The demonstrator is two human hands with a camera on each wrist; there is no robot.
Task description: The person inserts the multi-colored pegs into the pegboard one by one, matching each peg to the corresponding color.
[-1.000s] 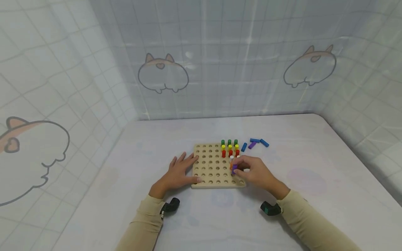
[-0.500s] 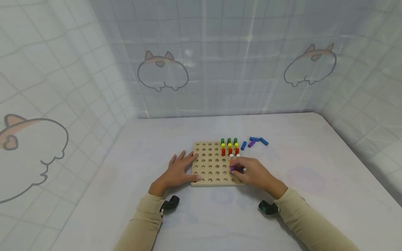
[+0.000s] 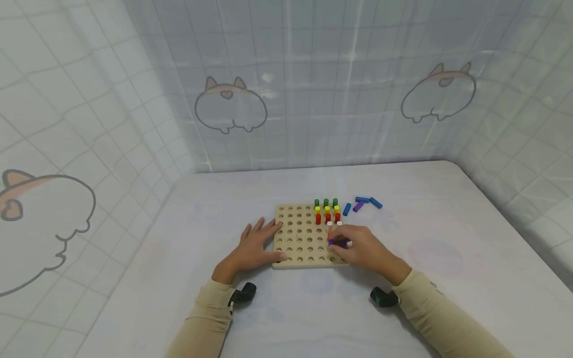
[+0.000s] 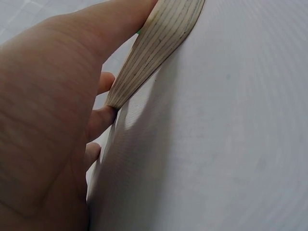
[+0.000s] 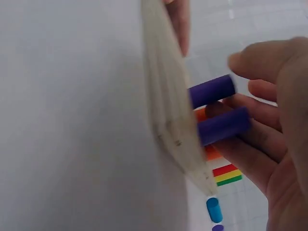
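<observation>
- Two purple pegs [image 5: 219,108] stand in the wooden pegboard [image 3: 304,236], and the right hand [image 3: 362,248] curls its fingers about them at the board's near right corner.
- The left hand [image 3: 252,246] lies flat, fingers straight, pressing the board's left edge.
- Green, yellow and red pegs [image 3: 327,211] fill the far right holes.
- Loose blue pegs [image 3: 364,201] lie on the table [image 3: 447,238] just beyond.

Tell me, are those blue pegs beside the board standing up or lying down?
Lying down. The blue pegs lie on their sides on the table, off the board.
</observation>
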